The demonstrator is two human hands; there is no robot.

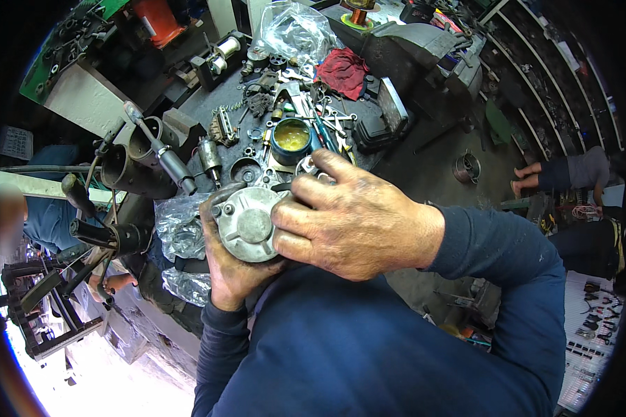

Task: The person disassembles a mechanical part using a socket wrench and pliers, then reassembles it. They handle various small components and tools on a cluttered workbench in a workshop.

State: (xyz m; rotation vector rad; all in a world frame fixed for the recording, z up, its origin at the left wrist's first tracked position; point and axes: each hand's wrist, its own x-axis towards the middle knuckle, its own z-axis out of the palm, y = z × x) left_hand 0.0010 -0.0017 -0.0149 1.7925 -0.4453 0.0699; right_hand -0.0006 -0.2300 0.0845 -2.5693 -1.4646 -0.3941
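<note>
Cupped in my left hand [233,278] is a round, grey cast-metal end cover [254,221] with two small posts near its left edge. My right hand [355,222] is closed over the cover's right side, its bent fingers gripping there; its fingertips hide part of another metal piece just behind. Beyond my hands, an open blue pot of yellowish grease [291,136] stands among wrenches, screwdrivers and loose metal parts. Left of the pot lie a recessed round housing [245,172] and a small cylindrical motor [210,158].
The cluttered bench holds a red cloth [341,73], an open black case [389,115] and clear plastic bags [181,226]. Steel tubes and fixtures [139,174] crowd the left. Co-workers are at far left [55,208] and far right [563,181], near shelving [549,76].
</note>
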